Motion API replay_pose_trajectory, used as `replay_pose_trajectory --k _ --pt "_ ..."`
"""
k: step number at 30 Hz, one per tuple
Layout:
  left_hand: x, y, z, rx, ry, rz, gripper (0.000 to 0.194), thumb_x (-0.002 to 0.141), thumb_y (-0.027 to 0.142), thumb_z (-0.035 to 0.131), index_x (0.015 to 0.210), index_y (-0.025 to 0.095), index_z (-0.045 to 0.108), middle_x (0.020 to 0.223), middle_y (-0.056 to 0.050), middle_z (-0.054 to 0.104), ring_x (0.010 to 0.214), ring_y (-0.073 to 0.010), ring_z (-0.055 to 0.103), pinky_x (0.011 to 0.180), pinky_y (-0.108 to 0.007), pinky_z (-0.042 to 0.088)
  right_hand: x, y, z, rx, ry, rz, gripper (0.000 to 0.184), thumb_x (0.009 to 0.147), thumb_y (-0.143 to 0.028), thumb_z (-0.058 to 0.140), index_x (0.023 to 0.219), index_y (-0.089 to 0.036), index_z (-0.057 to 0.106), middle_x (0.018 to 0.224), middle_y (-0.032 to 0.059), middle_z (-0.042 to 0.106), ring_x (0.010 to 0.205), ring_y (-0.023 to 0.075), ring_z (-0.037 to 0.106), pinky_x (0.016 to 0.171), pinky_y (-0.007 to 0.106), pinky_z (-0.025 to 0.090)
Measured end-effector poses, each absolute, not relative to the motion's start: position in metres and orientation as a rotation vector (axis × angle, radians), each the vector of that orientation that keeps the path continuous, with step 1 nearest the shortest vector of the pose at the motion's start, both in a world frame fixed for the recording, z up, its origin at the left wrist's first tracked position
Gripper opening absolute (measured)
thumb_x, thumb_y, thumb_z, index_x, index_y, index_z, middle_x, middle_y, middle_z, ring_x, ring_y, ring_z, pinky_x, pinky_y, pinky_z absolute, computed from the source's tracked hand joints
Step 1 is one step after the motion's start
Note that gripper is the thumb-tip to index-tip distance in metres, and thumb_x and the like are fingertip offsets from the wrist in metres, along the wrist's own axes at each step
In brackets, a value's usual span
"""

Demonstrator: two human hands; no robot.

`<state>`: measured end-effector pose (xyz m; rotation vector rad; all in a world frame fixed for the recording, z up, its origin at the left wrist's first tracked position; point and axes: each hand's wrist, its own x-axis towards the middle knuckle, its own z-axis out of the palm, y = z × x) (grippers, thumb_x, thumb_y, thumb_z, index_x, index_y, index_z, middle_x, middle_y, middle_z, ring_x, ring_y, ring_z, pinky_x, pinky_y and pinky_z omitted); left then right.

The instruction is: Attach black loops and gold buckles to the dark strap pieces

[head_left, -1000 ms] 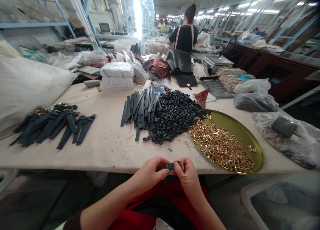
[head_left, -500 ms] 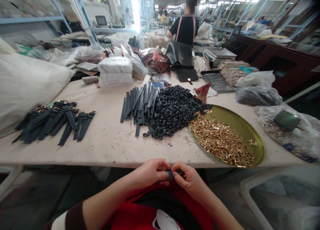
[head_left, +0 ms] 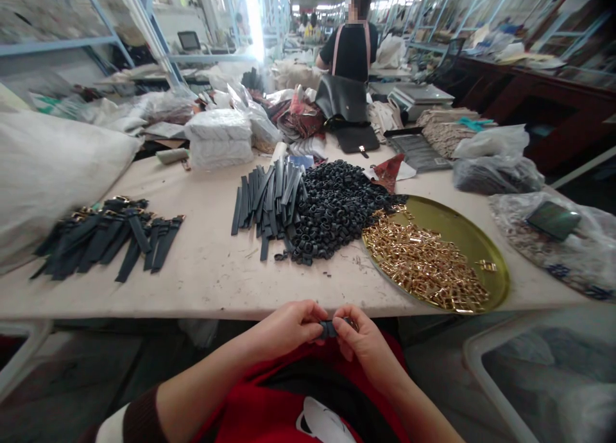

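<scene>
Just in front of the table's near edge, my left hand [head_left: 299, 325] and my right hand [head_left: 357, 335] pinch a dark strap [head_left: 328, 329] between them. Only a short piece of the strap shows; fingers cover the rest, and a small glint of metal appears by the right fingers. Beyond my hands lie a stack of dark flat strips [head_left: 267, 202] and a heap of small dark loops [head_left: 332, 215]. To their right, gold buckles [head_left: 428, 260] fill much of a round gold tray [head_left: 452, 215]. Straps with buckles attached [head_left: 108, 234] are piled at the left.
A large white sack [head_left: 58, 173] bulges over the table's left side. Plastic-wrapped packs [head_left: 219, 138], a black leather bag [head_left: 342, 103] and a clear bag [head_left: 539, 244] stand around. A co-worker [head_left: 350, 51] is behind the table. White-rimmed bins flank me below.
My right fingers have shifted over the strap, and more of it shows between my hands. The view has tilted slightly; the piles look the same.
</scene>
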<state>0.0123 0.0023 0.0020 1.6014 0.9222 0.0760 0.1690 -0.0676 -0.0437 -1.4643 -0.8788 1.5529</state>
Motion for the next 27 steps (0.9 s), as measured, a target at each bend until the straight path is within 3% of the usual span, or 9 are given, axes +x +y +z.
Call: replay_pose_trajectory --k 8,13,22,27 --pt "0.018 -0.007 -0.008 1.273 0.904 0.183 0.024 0.072 0.023 0.050 0.092 0.012 0.055 0.074 -0.002 0.062 0.066 -0.0128 0.056 0.061 -0.022 0.043 0.163 -0.075 -0.049 -1.674 -1.268 1.012 0.022 0.076 -0.040 0.050 0.075 -0.018 0.053 0.063 -0.0014 0.055 0.058 0.0116 0.049 0.055 0.022 0.039" --pt "0.016 -0.009 -0.008 1.501 0.961 0.173 0.022 0.071 0.021 0.047 0.090 0.013 0.054 0.076 -0.003 0.064 0.069 -0.0149 0.058 0.061 -0.023 0.042 0.163 -0.074 -0.050 -1.657 -1.302 1.159 0.021 0.078 -0.038 0.047 0.083 -0.018 0.052 0.068 0.0003 0.058 0.062 0.0130 0.053 0.058 0.024 0.042" --pt "0.005 -0.014 -0.005 1.584 0.937 0.102 0.036 0.069 0.016 0.047 0.104 0.014 0.052 0.098 -0.007 0.065 0.089 -0.0173 0.059 0.076 -0.025 0.044 0.167 -0.076 -0.057 -1.589 -1.191 1.496 0.017 0.076 -0.036 0.049 0.077 -0.019 0.047 0.056 -0.0067 0.044 0.045 0.0071 0.038 0.043 0.020 0.031" --pt "-0.004 -0.009 -0.014 1.500 0.948 -0.032 0.027 0.071 0.025 0.048 0.092 0.013 0.059 0.076 -0.004 0.068 0.069 -0.0166 0.061 0.058 -0.023 0.043 0.161 -0.080 -0.055 -1.645 -1.245 1.384 0.015 0.075 -0.033 0.051 0.075 -0.019 0.047 0.058 -0.0053 0.046 0.051 0.0092 0.042 0.049 0.022 0.034"
